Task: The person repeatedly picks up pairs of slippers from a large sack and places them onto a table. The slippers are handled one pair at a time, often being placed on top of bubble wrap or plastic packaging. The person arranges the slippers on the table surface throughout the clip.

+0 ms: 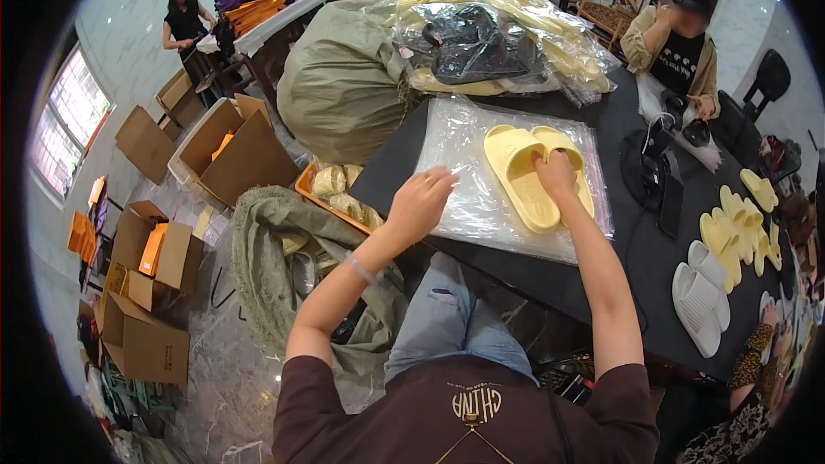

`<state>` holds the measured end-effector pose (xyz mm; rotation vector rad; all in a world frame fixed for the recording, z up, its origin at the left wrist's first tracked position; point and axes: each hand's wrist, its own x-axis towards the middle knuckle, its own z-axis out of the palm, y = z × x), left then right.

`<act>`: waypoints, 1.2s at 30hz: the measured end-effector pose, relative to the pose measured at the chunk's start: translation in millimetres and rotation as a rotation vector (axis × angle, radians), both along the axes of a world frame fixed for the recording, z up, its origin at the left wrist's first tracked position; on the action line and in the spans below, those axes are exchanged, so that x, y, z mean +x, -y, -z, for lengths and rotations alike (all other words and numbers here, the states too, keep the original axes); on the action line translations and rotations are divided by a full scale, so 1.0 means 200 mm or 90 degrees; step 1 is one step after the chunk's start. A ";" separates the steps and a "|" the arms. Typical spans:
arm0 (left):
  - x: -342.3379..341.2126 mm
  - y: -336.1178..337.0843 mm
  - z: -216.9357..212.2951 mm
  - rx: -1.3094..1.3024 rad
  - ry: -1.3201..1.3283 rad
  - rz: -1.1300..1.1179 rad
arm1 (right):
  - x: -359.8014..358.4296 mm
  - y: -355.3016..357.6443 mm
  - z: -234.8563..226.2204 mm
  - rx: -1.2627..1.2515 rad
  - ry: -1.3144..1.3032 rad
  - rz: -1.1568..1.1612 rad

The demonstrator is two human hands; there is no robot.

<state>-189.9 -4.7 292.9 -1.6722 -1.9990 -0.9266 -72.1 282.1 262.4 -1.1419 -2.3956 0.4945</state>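
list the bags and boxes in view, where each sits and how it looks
clear plastic bag: flat on the black table, under both hands, yellow slippers on it
pile of bagged slippers: table's far end, clear wrap, black and yellow
brown cardboard boxes: floor at left, open

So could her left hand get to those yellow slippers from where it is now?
Probably yes. The left hand rests on the clear plastic bag just beside the yellow slippers, with only flat plastic between them. The right hand already presses on the pair.
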 end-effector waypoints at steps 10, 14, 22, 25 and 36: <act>-0.13 -0.12 0.31 -0.296 0.043 -0.170 | 0.01 0.03 -0.28 0.026 -0.118 -0.110; -0.12 -0.13 0.29 -0.281 0.057 -0.174 | -0.10 0.23 -0.28 0.011 -0.119 -0.317; -0.12 -0.10 0.20 -0.282 0.076 -0.110 | -0.26 0.38 -0.07 -0.003 -0.004 -0.288; -0.10 -0.11 0.21 -0.299 0.087 -0.144 | -0.25 0.35 -0.08 0.015 0.016 -0.262; -0.12 -0.15 0.18 -0.370 0.036 -0.180 | -0.07 -0.12 0.02 0.046 0.045 0.072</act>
